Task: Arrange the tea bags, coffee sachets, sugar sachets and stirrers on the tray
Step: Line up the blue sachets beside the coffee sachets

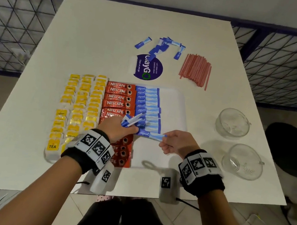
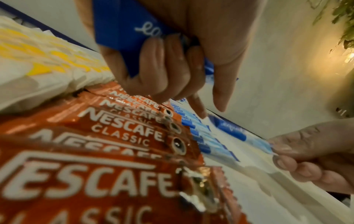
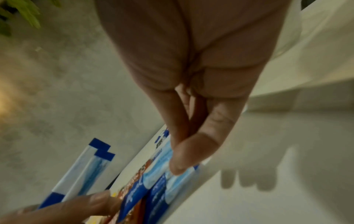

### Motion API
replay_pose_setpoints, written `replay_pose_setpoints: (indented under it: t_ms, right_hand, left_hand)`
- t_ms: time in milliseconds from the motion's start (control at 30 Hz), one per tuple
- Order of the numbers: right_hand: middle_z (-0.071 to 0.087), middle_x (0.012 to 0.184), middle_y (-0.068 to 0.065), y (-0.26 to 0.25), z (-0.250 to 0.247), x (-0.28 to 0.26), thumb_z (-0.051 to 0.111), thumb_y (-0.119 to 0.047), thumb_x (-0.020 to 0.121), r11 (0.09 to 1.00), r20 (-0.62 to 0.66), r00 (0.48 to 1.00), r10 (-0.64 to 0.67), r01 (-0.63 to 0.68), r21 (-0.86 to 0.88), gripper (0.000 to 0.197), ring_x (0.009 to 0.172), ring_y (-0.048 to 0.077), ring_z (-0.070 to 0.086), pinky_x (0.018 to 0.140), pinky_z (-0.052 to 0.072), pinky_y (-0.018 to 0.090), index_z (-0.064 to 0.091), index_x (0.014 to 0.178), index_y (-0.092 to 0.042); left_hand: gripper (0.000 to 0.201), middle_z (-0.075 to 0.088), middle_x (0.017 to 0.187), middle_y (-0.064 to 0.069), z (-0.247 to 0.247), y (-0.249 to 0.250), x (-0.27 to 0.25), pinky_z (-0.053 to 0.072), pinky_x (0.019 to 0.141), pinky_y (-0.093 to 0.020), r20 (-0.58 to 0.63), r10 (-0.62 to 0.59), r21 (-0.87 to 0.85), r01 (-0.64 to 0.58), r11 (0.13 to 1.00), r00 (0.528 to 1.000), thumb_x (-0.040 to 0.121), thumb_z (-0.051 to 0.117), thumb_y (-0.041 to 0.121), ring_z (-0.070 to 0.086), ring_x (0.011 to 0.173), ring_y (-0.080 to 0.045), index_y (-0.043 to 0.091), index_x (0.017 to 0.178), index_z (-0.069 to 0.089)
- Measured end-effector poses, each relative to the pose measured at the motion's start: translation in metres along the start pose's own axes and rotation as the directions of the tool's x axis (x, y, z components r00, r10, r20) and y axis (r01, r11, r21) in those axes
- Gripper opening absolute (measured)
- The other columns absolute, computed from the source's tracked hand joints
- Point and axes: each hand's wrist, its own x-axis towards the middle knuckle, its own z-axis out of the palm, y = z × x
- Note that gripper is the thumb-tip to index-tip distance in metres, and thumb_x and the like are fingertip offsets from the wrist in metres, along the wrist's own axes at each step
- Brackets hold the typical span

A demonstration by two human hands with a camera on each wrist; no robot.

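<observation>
A white tray (image 1: 174, 104) carries columns of yellow tea bags (image 1: 80, 105), red Nescafe coffee sachets (image 1: 119, 98) and blue sugar sachets (image 1: 148, 104). My left hand (image 1: 119, 129) grips a bunch of blue sugar sachets (image 1: 130, 121) above the coffee column; in the left wrist view its fingers (image 2: 159, 63) curl round the same bunch of blue sachets (image 2: 122, 30). My right hand (image 1: 176, 143) pinches the end of one sugar sachet (image 1: 150, 134) at the near end of the sugar column, seen in the right wrist view under the right fingertips (image 3: 180, 163). Loose sugar sachets (image 1: 164, 45) and red stirrers (image 1: 196, 69) lie beyond the tray.
Two clear glass cups (image 1: 232, 123) (image 1: 243, 161) stand on the white table (image 1: 78, 33) right of the tray. A round purple sticker (image 1: 149, 67) is on the tabletop behind the tray. A dark stool (image 1: 291, 148) sits off the right edge.
</observation>
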Motion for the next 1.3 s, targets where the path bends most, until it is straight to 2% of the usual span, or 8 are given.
replay_pose_setpoints:
  t_ms: [67,200,333,433,633,767,1033,1300]
  right_hand:
    - [0.054,0.054,0.013,0.005,-0.001,0.002,0.049,0.008,0.090,0.999,-0.004,1.000,0.018,-0.019,-0.038,0.016,0.027,0.006,0.045,0.035,0.041,0.015,0.048,0.076,-0.001]
    - [0.059,0.059,0.013,0.007,-0.003,0.009,0.054,0.007,0.087,0.992,-0.017,1.000,0.015,-0.017,-0.121,0.018,0.030,0.007,0.049,0.037,0.044,0.017,0.049,0.073,-0.004]
    - [0.062,0.066,0.014,0.008,0.000,0.014,0.058,0.004,0.085,0.981,-0.005,0.999,0.036,-0.036,-0.193,0.017,0.034,0.008,0.050,0.040,0.045,0.019,0.053,0.071,-0.005]
    - [0.063,0.067,0.012,0.007,0.001,0.017,0.061,-0.003,0.086,0.973,-0.005,0.999,0.048,-0.048,-0.226,0.017,0.035,0.008,0.051,0.041,0.045,0.018,0.055,0.070,-0.005]
    - [0.061,0.066,0.014,0.000,0.001,0.021,0.063,-0.007,0.086,0.967,-0.013,0.992,0.124,-0.124,-0.222,0.018,0.031,0.010,0.051,0.038,0.044,0.017,0.054,0.072,0.000]
    - [0.062,0.064,0.012,-0.003,0.001,0.025,0.064,-0.013,0.086,0.945,-0.024,0.988,0.154,-0.154,-0.288,0.021,0.036,0.012,0.053,0.045,0.046,0.022,0.053,0.073,-0.001]
    - [0.063,0.064,0.011,-0.002,0.000,0.029,0.066,-0.015,0.085,0.933,-0.030,0.987,0.160,-0.161,-0.321,0.021,0.040,0.013,0.055,0.054,0.048,0.025,0.054,0.072,-0.003]
    - [0.061,0.064,0.014,-0.001,0.000,0.028,0.065,-0.012,0.086,0.945,-0.039,0.984,0.172,-0.176,-0.277,0.021,0.030,0.009,0.051,0.044,0.047,0.019,0.052,0.073,-0.001]
  left_hand:
    - [0.027,0.049,0.066,0.002,-0.002,-0.006,0.000,0.031,0.053,-0.023,-0.015,0.000,-0.011,0.000,1.000,1.000,0.086,0.062,0.035,0.047,0.064,-0.015,0.021,0.068,0.048]
    - [0.020,0.055,0.081,-0.004,-0.001,-0.009,0.002,0.036,0.068,-0.026,-0.028,0.018,0.036,-0.017,0.999,0.999,0.087,0.061,0.033,0.052,0.078,-0.022,0.015,0.087,0.054]
    - [0.022,0.055,0.080,-0.003,0.004,-0.006,0.007,0.036,0.065,-0.026,0.011,0.032,0.191,-0.033,0.981,0.999,0.087,0.060,0.038,0.053,0.075,-0.020,0.017,0.085,0.053]
    - [0.023,0.049,0.072,0.002,0.008,0.001,0.009,0.034,0.057,-0.024,0.069,0.068,0.352,-0.088,0.932,0.995,0.089,0.056,0.037,0.048,0.068,-0.014,0.021,0.077,0.047]
    - [0.021,0.060,0.095,-0.005,0.016,0.007,0.017,0.045,0.074,-0.030,0.145,0.109,0.560,-0.173,0.810,0.983,0.091,0.052,0.035,0.055,0.084,-0.021,0.017,0.101,0.054]
    - [0.026,0.061,0.104,-0.004,0.018,0.010,0.019,0.048,0.083,-0.034,0.123,0.114,0.574,-0.165,0.802,0.986,0.090,0.052,0.036,0.059,0.095,-0.023,0.018,0.109,0.052]
    - [0.029,0.060,0.103,-0.003,0.018,0.007,0.020,0.047,0.080,-0.031,0.133,0.103,0.580,-0.161,0.798,0.986,0.090,0.053,0.039,0.058,0.093,-0.021,0.017,0.109,0.051]
    - [0.030,0.061,0.104,-0.003,0.018,0.008,0.021,0.049,0.083,-0.033,0.126,0.112,0.588,-0.165,0.792,0.986,0.088,0.054,0.041,0.059,0.093,-0.021,0.018,0.108,0.052]
